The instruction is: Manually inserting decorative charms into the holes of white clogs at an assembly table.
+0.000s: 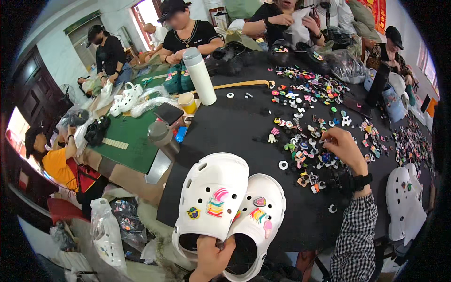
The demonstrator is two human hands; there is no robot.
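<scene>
On the black cloth-covered table point(235, 127), listed left to right. Item: pair of white perforated foam clogs point(230, 207) at the table's near edge, overlapping side by side, colourful charms pressed into their uppers. The left hand point(211, 256) clamps both at the heel openings (thumb between the two). Item: scattered spread of small multicoloured shoe charms point(305, 122), right of the clogs. The right hand point(343, 148), black wristband and checked sleeve, rests fingers-down in the charms; grip cannot be told. Item: tall white insulated bottle point(199, 75), upright at the table's far left.
</scene>
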